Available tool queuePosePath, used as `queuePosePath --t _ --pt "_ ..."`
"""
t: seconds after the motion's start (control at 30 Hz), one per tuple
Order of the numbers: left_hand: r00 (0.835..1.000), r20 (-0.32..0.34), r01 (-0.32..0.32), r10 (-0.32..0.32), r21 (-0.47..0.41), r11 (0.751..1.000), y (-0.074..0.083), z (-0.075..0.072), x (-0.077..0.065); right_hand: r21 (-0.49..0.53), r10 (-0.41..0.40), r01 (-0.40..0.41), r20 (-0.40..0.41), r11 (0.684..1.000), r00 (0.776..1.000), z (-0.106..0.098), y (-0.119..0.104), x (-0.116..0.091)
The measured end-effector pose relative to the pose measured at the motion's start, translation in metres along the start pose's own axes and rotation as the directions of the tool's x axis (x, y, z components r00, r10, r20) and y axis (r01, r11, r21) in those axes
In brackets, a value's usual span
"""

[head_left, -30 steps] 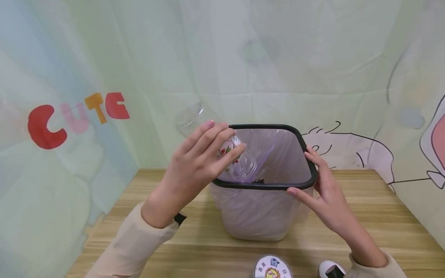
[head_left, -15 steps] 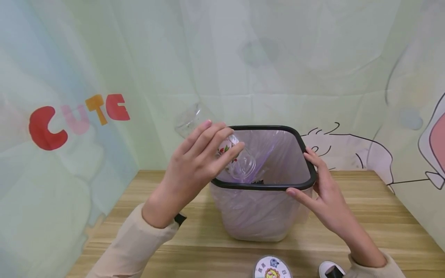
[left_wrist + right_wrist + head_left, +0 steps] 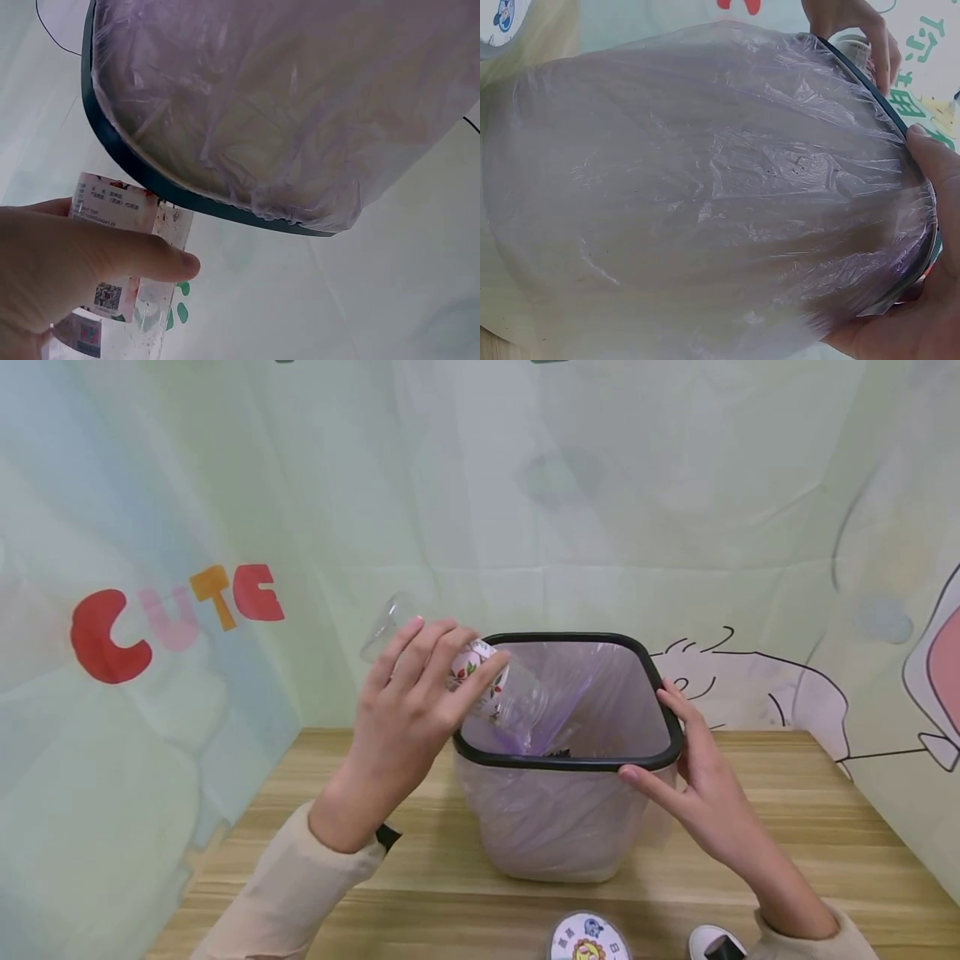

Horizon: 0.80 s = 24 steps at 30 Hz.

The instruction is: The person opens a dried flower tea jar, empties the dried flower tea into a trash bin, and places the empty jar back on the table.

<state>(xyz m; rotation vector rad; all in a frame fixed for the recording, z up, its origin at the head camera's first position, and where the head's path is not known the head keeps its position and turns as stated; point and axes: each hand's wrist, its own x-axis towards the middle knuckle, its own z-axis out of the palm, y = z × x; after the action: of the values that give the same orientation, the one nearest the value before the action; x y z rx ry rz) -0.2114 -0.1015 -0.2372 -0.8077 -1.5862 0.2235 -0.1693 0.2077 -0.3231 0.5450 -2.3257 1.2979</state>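
Observation:
A clear plastic jar point(image 3: 491, 681) with a printed label leans over the left side of a trash bin point(image 3: 555, 827), its mouth end lower and inside the rim. My left hand point(image 3: 408, 702) grips it round the middle, back of the hand up. In the left wrist view, the jar's label point(image 3: 112, 206) shows small print and a square code beside the thumb. My right hand point(image 3: 705, 785) holds the bin's black rim point(image 3: 570, 763) at the right, thumb in front and fingers over the side. A thin translucent bag point(image 3: 705, 172) lines the bin and covers its outside.
Inside the bin a small dark piece point(image 3: 557, 753) shows near the front wall. A round disc with a cartoon sun point(image 3: 588, 941) and a white round object with a black part point(image 3: 712, 943) lie on the wooden table point(image 3: 420, 893) in front. A printed cloth point(image 3: 360, 527) hangs behind.
My left hand has shifted slightly left, and the jar has tipped flatter, its mouth rising a little. My right hand and the bin have stayed in place.

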Motion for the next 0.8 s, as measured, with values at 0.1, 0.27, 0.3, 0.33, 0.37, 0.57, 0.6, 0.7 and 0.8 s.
queuePosePath --t 0.1,0.27,0.3,0.33,0.37,0.57,0.6,0.7,0.8 --pt "1.000 0.005 0.024 -0.024 -0.005 1.000 0.000 0.000 -0.001 0.001 0.020 -0.020 0.010 1.000 1.000 -0.001 -0.001 -0.001" --pt "0.998 -0.003 0.070 -0.070 -0.014 0.997 0.000 0.000 -0.003 0.024 0.030 -0.030 0.018 0.999 0.999 -0.002 -0.002 -0.001" --pt "0.997 -0.009 0.078 -0.079 -0.015 0.997 0.000 0.000 -0.003 0.028 0.030 -0.030 0.018 0.999 0.999 -0.002 -0.003 -0.001" --pt "0.996 -0.014 0.085 -0.086 -0.017 0.996 0.001 0.000 -0.003 0.031 0.030 -0.031 0.017 0.999 0.999 -0.002 -0.003 -0.001" --pt "0.996 -0.018 0.092 -0.092 -0.019 0.996 0.001 0.000 -0.003 0.034 0.030 -0.030 0.017 0.999 0.999 -0.002 -0.003 -0.001" --pt "0.992 0.025 0.122 -0.122 -0.009 0.992 -0.001 -0.002 -0.008 0.021 0.027 -0.027 0.008 0.999 1.000 -0.002 -0.004 -0.006" --pt "0.991 0.038 0.129 -0.129 -0.008 0.992 -0.001 -0.002 -0.009 0.022 0.028 -0.028 0.008 0.999 1.000 -0.002 -0.004 -0.007" --pt "0.987 0.065 0.150 -0.149 -0.014 0.989 -0.003 -0.003 -0.013 0.024 0.034 -0.034 0.010 0.999 0.999 -0.003 -0.004 -0.010" --pt "0.985 0.064 0.162 -0.160 -0.030 0.986 -0.005 -0.003 -0.017 0.024 0.039 -0.039 0.007 0.999 0.999 -0.004 -0.003 -0.013"
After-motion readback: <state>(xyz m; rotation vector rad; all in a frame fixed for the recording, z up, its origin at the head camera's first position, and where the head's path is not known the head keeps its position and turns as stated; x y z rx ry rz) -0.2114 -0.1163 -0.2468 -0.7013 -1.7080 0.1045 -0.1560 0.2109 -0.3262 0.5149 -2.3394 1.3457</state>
